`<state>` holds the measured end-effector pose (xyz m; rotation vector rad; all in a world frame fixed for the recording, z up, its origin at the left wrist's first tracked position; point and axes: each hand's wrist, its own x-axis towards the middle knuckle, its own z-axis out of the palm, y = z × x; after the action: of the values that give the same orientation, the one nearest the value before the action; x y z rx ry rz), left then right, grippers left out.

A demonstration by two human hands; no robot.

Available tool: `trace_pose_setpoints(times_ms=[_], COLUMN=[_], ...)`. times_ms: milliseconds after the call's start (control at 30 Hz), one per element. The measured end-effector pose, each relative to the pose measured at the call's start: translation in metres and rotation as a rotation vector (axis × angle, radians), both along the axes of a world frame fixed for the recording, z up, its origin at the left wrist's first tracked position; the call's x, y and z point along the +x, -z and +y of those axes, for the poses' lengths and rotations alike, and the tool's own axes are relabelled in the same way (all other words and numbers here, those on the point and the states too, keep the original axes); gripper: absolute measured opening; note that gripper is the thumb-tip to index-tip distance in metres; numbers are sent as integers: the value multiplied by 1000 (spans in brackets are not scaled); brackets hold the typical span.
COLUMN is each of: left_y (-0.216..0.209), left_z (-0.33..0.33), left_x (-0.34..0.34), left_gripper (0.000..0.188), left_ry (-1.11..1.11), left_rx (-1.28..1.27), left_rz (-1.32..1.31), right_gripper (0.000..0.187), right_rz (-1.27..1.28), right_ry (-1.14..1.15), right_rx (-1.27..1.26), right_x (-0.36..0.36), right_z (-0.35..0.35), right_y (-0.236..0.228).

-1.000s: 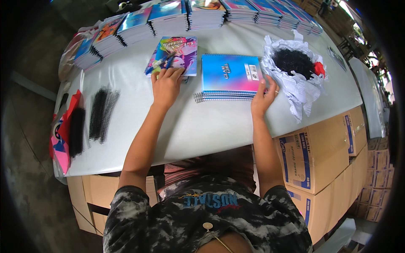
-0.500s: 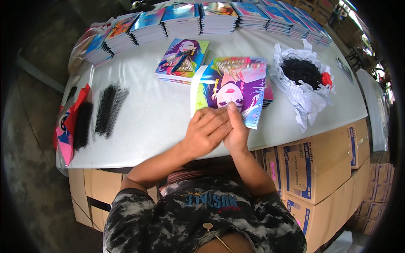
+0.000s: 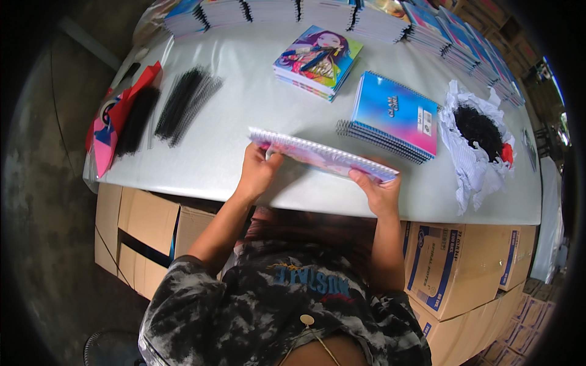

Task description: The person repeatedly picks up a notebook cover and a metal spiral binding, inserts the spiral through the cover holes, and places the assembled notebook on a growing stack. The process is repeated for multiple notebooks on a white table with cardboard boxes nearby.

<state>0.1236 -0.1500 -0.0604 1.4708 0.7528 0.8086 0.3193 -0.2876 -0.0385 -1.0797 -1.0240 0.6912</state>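
A notebook [image 3: 314, 150] with a colourful cover is held up nearly edge-on between my hands, above the near part of the table. A row of punched holes runs along its raised edge, and no coil shows in them. My left hand [image 3: 259, 174] grips its left end, the thumb against the near side. Around the right end closes my right hand [image 3: 381, 190], its thumb lying on the near side too. Just beyond lies a stack of blue-and-pink notebooks [image 3: 394, 113] with black spiral bindings. Left of that sits a stack of notebooks [image 3: 318, 58] with a cartoon-girl cover.
Loose black spiral coils [image 3: 186, 104] lie at left, beside a darker coil bundle [image 3: 139, 119] and a red-and-pink wrapper [image 3: 125, 116]. Crumpled white paper [image 3: 467, 177] holds tangled black coil [image 3: 479, 129] at right. Notebook stacks [image 3: 329, 12] line the far edge. Cardboard boxes [image 3: 452, 265] stand below the table.
The notebook has gone from cover-up to nearly edge-on, its holed edge now raised. My hands have moved apart to its two ends. The view has shifted, uncovering the spiral-bound stack.
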Motion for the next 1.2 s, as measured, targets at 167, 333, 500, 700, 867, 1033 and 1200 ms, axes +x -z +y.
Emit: trace_pose_setpoints(times_ms=[167,333,500,700,867,1033,1200], left_y=[17,-3,-26,-78,-82,-78,-74], left_z=[55,159,172,166,107,66,62], left_x=[-24,-63,-83,-91,-62,-46,-40], left_gripper=[27,28,28,29,29,26,29], left_ry=[-46,-622,-495,-672,-182,158,155], left_rx=[577,955,734,729,906,317,373], left_rz=[464,1199,1162,1253,333,222,278], right_gripper=[28,33,31,34,34,30,30], right_rz=[111,-31,39,-70,-113,-104,-160], right_ry=[-99,-65,-83,-103,-43,-11,15], right_rx=[-105,-81,34,26,20,-1,0], right_x=[6,5,-3,8,10,6,7], right_z=[4,1,2,7,10,15,15], right_y=[22,19,-18,-10,-5,-3,-4])
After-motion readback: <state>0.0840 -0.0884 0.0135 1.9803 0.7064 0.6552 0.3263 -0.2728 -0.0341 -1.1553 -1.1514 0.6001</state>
